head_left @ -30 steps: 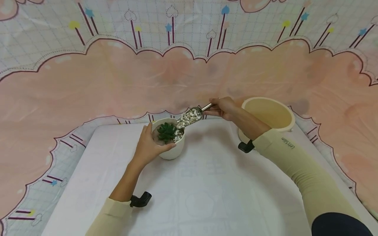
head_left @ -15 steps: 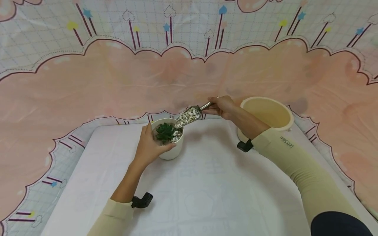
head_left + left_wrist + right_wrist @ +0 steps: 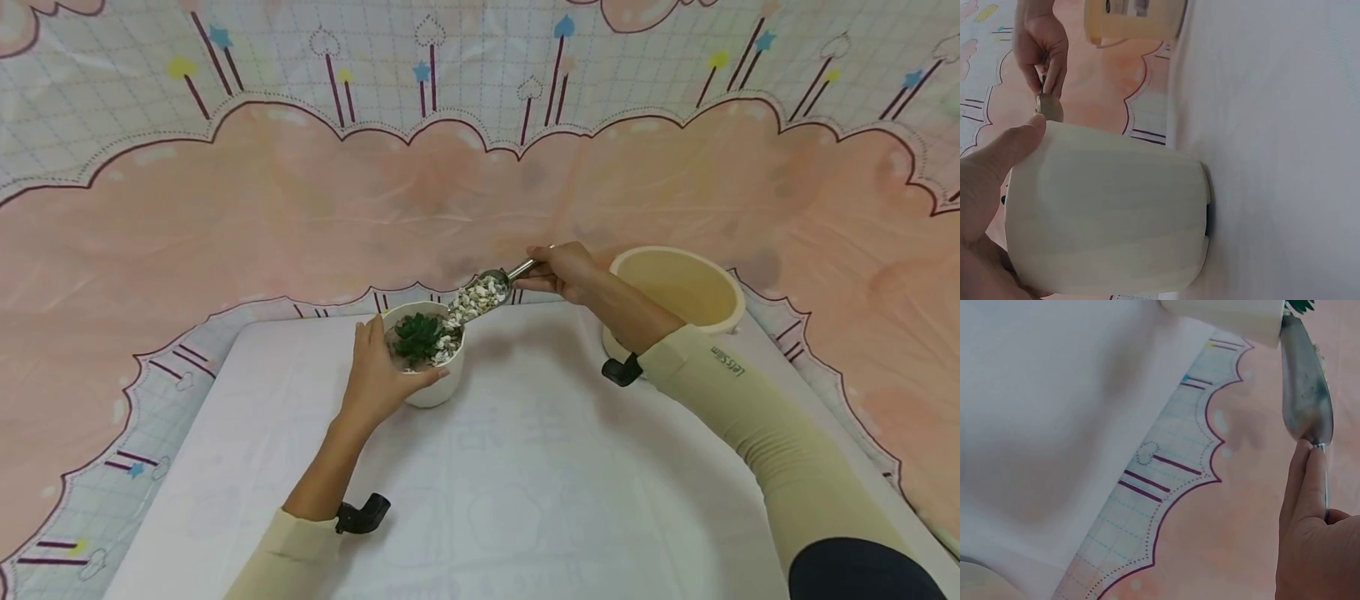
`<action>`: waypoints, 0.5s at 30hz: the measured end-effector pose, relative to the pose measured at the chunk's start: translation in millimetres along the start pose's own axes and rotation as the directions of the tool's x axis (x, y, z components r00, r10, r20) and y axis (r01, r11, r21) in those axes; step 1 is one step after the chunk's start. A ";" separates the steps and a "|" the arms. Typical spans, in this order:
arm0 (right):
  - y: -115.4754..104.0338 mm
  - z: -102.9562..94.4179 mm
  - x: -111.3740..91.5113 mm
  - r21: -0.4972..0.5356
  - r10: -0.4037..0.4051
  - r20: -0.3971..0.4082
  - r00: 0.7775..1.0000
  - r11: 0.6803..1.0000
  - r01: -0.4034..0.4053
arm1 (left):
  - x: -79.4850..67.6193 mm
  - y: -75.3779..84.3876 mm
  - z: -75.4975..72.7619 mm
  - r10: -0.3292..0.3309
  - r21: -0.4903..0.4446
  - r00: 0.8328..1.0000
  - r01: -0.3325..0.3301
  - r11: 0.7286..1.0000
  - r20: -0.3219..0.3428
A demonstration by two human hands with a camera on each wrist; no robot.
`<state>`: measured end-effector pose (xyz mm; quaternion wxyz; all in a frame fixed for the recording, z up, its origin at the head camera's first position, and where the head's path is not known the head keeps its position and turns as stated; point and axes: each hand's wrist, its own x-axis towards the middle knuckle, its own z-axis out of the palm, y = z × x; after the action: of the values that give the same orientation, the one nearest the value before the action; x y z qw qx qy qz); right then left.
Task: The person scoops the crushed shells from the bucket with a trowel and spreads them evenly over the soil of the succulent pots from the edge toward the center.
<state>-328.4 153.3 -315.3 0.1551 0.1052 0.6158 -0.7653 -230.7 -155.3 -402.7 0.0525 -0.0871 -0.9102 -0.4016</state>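
A white pot (image 3: 435, 393) stands upright on the white tabletop and bears a green succulent (image 3: 417, 337). White pebbles (image 3: 447, 343) lie on the right side of its soil. My left hand (image 3: 375, 375) grips the pot from the left; in the left wrist view its thumb (image 3: 1019, 140) lies at the rim. My right hand (image 3: 567, 273) holds the handle of a metal scoop (image 3: 1307, 381). Loaded with pale pebbles (image 3: 480, 297), the scoop tilts down to the left, its tip at the pot's right rim. Most of the left fingers are hidden behind the pot.
A cream bucket (image 3: 675, 287) stands at the back right of the tabletop (image 3: 525, 492), partly behind my right forearm. Its inside bottom is hidden. A patterned curtain (image 3: 480, 192) hangs along the table's back edge.
The pebbles in the pot seem to spread a little further beside the succulent. Both hands, the pot and the scoop keep nearly the same positions, while the head view shifts very slightly.
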 end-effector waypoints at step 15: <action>-3.3 2.3 2.4 -0.003 -0.010 0.001 1.000 1.000 0.010 | 7.2 -5.6 -10.2 0.045 -0.034 0.997 -0.043 0.998 0.056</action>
<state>-331.8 151.5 -312.7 0.1516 0.1016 0.6175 -0.7651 -238.5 -165.8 -398.8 0.0339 -0.1196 -0.9025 -0.4124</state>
